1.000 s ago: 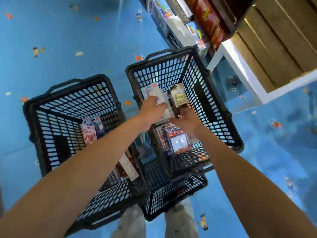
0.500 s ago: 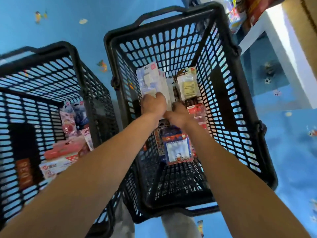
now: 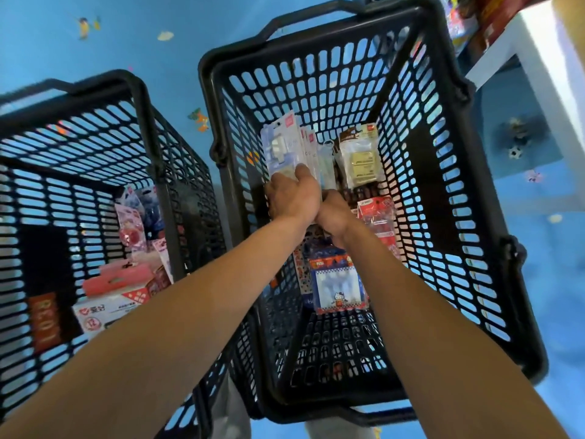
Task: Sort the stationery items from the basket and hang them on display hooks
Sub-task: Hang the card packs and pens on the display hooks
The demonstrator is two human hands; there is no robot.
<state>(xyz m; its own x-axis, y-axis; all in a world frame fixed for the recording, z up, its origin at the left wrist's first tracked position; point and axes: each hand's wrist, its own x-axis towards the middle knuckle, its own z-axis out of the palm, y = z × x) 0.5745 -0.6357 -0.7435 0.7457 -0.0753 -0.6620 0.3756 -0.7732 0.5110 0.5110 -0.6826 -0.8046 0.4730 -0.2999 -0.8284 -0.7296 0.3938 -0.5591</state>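
While both forearms reach down from the lower edge of the frame, the left hand [image 3: 294,198] grips a stack of pale clear-plastic blister packs [image 3: 281,144], thumb across the front. The stack stands upright against the far wall inside the black slotted plastic basket [image 3: 207,77], centre frame. The right hand [image 3: 335,213] is touching the left, just right of it and low in the same basket; its fingers are hidden, so I can't tell whether it grips anything. Also in that basket are a brown-and-gold packet [image 3: 357,156], a red-and-white packet [image 3: 376,213] and a blue-bordered cartoon card packet [image 3: 338,286]. A second black slotted basket [image 3: 79,90] sits at left, holding a pink box [image 3: 123,277] and a white box [image 3: 104,312]. Both baskets stand on a bright blue floor [image 3: 95,42] dotted with small cartoon prints. A white shelf frame [image 3: 544,58] is in the upper right corner.
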